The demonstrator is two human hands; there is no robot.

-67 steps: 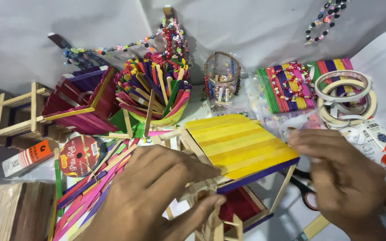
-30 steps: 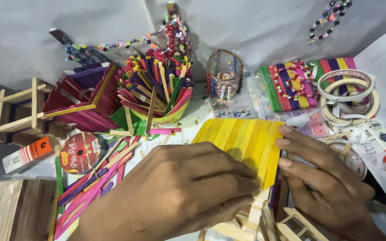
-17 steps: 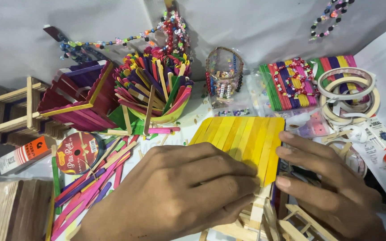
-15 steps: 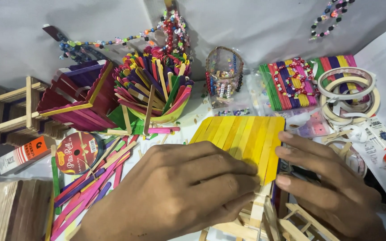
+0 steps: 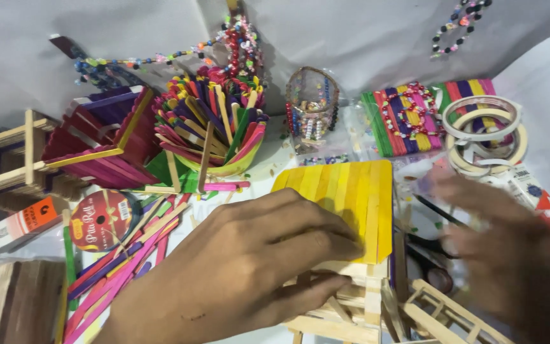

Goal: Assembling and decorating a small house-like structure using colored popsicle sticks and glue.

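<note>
Pressing flat on a yellow panel of glued craft sticks, the left hand has its fingers spread, steadying it atop a bare wooden stick frame on the bench. Light, stiff and probably brittle, it seems best gripped by its edges. The right hand is motion-blurred; I cannot tell its grip.

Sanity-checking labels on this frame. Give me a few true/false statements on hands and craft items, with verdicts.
1. The left hand presses on the yellow stick panel. True.
2. The right hand grips the tape rolls. False: it is blurred, apart from and below them.
3. The panel lies on a wooden stick frame. True.
4. The bowl of coloured sticks is right of the panel. False: it is up and left.
5. The bead jar stands behind the panel. True.
</note>
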